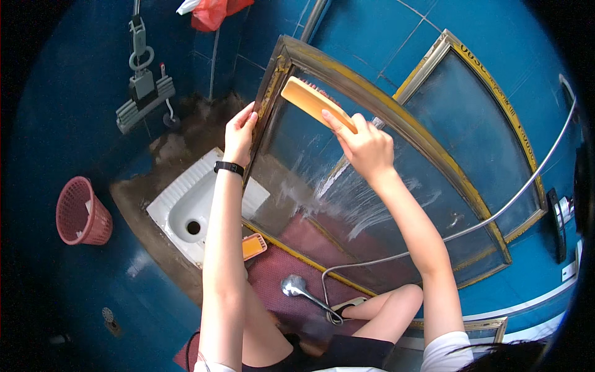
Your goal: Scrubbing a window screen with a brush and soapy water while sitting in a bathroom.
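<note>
My left hand (240,135) grips the left edge of a framed glass window sash (320,153), thumb on the near side. The sash stands tilted in front of me, its metal frame streaked with yellow. In my right hand (367,144) is a scrub brush (318,103) with a yellow back. Its bristles face the upper frame rail, near the top left corner. White streaky suds (367,209) mark the middle of the glass. A second framed pane (469,121) leans on the blue tiles behind it.
A squat toilet (186,214) lies left of the sash. A chrome shower head (294,285) rests on the red mat (269,274), its hose (516,193) crossing before the glass. Nearby are an orange plastic item (254,246), a pink basket (83,214) and a hanging mop (145,93).
</note>
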`<action>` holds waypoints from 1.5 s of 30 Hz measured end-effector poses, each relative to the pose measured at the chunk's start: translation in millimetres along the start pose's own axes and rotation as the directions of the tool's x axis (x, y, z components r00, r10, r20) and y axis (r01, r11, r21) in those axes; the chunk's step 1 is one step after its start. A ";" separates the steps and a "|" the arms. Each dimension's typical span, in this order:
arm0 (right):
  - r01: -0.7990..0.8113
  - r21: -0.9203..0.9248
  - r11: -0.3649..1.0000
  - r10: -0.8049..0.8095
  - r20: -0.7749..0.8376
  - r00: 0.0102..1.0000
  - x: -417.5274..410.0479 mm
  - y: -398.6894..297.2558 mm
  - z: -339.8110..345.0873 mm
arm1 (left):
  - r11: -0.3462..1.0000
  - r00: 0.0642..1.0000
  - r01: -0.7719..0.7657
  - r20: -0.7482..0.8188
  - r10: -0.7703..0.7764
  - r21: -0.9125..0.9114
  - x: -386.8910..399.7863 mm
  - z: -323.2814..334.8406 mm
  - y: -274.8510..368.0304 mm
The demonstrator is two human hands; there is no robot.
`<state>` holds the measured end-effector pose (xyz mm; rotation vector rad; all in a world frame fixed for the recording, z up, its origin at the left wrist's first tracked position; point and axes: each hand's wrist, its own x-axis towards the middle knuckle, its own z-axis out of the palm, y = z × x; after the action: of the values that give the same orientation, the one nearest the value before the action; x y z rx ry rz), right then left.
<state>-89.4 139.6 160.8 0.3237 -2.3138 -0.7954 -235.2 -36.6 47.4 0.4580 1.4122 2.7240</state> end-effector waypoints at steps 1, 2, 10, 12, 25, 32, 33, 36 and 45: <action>-0.018 0.005 1.000 0.018 -0.007 1.000 -2.5 -3.4 2.2 | 1.000 1.000 -0.011 -0.002 0.011 0.014 0.8 1.6 3.4; 0.041 -0.014 0.999 -0.041 0.010 0.999 -8.6 -8.7 7.9 | 1.000 0.999 0.014 -0.033 -0.014 0.014 -3.2 2.9 5.1; 0.066 0.009 0.998 -0.067 0.019 0.998 2.6 0.4 -5.0 | 0.997 0.999 -0.044 -0.017 0.045 0.060 1.3 1.1 -1.1; 0.004 -0.029 1.000 -0.004 -0.004 1.000 8.1 11.7 -13.7 | 0.997 0.999 -0.042 -0.018 0.044 0.070 0.9 4.3 -0.8; -0.001 0.093 0.996 -0.012 0.137 0.990 -14.6 -11.0 6.1 | 0.997 0.998 -0.056 -0.011 0.055 -0.049 -0.4 5.2 -4.2; -0.095 0.162 0.982 0.084 0.072 0.994 -11.1 -7.8 -13.1 | 0.921 0.997 0.040 -0.043 -0.061 -0.389 -6.8 -8.2 -4.9; -0.081 0.126 0.989 0.075 0.052 0.996 -10.5 -5.0 -13.2 | 0.917 0.997 0.071 0.017 -0.070 -0.393 -5.4 -10.0 -4.0; -0.049 0.124 0.991 0.045 0.037 0.998 -13.5 -5.0 -8.3 | 0.924 0.997 0.062 0.055 -0.045 -0.378 -6.2 -10.5 -5.5; -0.039 0.156 0.987 0.033 0.041 0.999 -12.7 -9.9 -8.7 | 0.893 0.995 0.095 0.038 -0.088 -0.440 -8.8 -12.2 2.6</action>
<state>-74.0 133.2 153.4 0.3368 -2.4166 -0.6079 -229.9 -49.3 40.8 0.3701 0.7417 2.8268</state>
